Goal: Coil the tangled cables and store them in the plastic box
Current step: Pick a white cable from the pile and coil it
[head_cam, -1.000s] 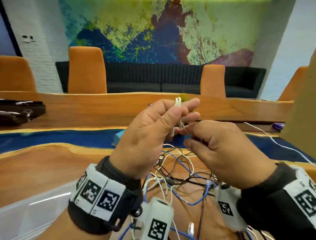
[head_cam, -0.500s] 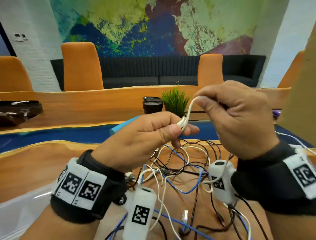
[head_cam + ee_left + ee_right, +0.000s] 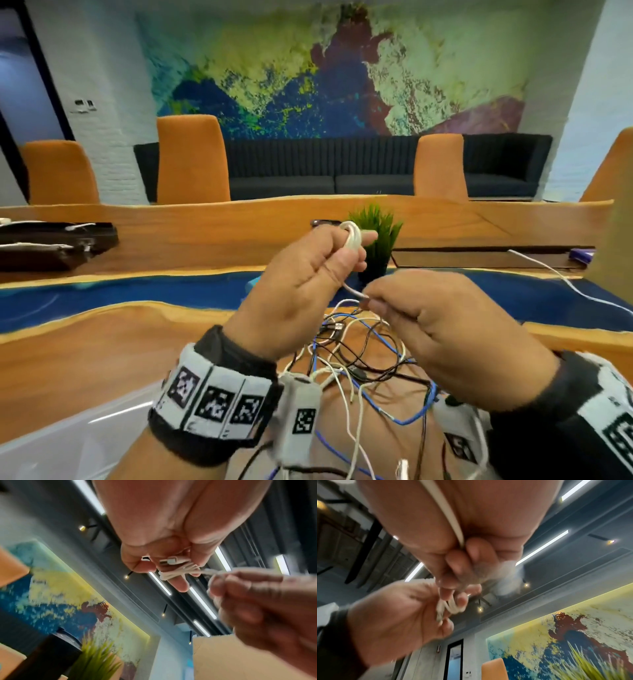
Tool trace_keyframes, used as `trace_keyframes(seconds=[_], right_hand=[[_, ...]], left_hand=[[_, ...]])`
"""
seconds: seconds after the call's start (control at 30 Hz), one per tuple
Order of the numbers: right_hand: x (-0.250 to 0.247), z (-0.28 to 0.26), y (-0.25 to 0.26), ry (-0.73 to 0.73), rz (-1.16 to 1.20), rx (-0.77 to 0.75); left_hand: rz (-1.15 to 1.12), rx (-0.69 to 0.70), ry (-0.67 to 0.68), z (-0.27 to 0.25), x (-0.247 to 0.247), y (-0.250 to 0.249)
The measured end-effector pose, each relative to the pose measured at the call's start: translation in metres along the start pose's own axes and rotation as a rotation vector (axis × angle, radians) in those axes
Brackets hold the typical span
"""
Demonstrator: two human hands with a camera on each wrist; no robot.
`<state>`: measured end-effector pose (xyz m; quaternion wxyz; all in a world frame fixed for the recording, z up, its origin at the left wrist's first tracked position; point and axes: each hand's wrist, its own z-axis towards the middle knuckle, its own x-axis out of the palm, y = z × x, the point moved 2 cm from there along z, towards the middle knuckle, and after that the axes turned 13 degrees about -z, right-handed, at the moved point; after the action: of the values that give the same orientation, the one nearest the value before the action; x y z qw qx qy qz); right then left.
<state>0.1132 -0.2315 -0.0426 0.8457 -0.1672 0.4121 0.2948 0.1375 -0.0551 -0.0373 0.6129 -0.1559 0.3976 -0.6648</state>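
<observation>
My left hand point(image 3: 346, 250) is raised over the table and holds a white cable point(image 3: 352, 236) looped in small turns round its fingers; the left wrist view shows the loops point(image 3: 178, 573) and the plug point(image 3: 171, 561) pinned under the thumb. My right hand point(image 3: 370, 298) sits just below and to the right, pinching the same cable's free run point(image 3: 352, 291); in the right wrist view that strand point(image 3: 447, 513) passes under the palm. A tangle of black, blue and white cables point(image 3: 370, 356) lies on the table beneath both hands. The clear plastic box point(image 3: 51, 442) shows at the lower left.
A small green potted plant point(image 3: 376, 240) stands just behind my hands. A dark case point(image 3: 51, 243) lies at the far left of the wooden table point(image 3: 102, 346). Another white cable point(image 3: 565, 284) trails off to the right. Orange chairs and a dark sofa stand beyond.
The right hand has come down from above the left hand to below it, laying another turn of white cable round the left fingers. The left hand has risen a little.
</observation>
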Motion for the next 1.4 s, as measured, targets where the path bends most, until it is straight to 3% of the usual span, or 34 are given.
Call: trace_keyframes(seconds=[0.2, 0.33, 0.4, 0.53, 0.63, 0.77, 1.0, 1.2, 1.4], right_hand=[[-0.022, 0.001, -0.01, -0.248, -0.051, 0.132], [-0.017, -0.001, -0.02, -0.319, -0.022, 0.205], [-0.009, -0.001, -0.025, -0.299, -0.023, 0.229], [0.002, 0.0, -0.025, -0.242, 0.004, 0.176], [0.003, 0.003, -0.012, -0.226, 0.146, 0.074], [0.003, 0.004, -0.008, -0.322, 0.128, 0.085], [0.011, 0.002, -0.01, -0.33, 0.11, 0.2], [0.01, 0.001, -0.015, -0.412, 0.058, 0.252], [0.013, 0.0, -0.016, -0.422, 0.051, 0.252]], left_hand=[[0.122, -0.074, 0.134, -0.002, 0.008, 0.0], [0.169, -0.114, 0.25, -0.005, 0.009, -0.002], [0.017, -0.185, 0.248, -0.005, 0.007, 0.002], [-0.532, -0.38, 0.144, -0.006, 0.008, 0.007], [-0.712, -0.463, 0.082, -0.005, 0.017, 0.008], [-0.843, -0.517, 0.003, -0.004, 0.03, 0.005], [-0.565, -0.422, -0.205, -0.005, 0.041, 0.006], [-0.043, -0.112, -0.109, -0.007, 0.033, 0.007], [0.101, -0.115, -0.052, -0.004, 0.017, 0.0]])
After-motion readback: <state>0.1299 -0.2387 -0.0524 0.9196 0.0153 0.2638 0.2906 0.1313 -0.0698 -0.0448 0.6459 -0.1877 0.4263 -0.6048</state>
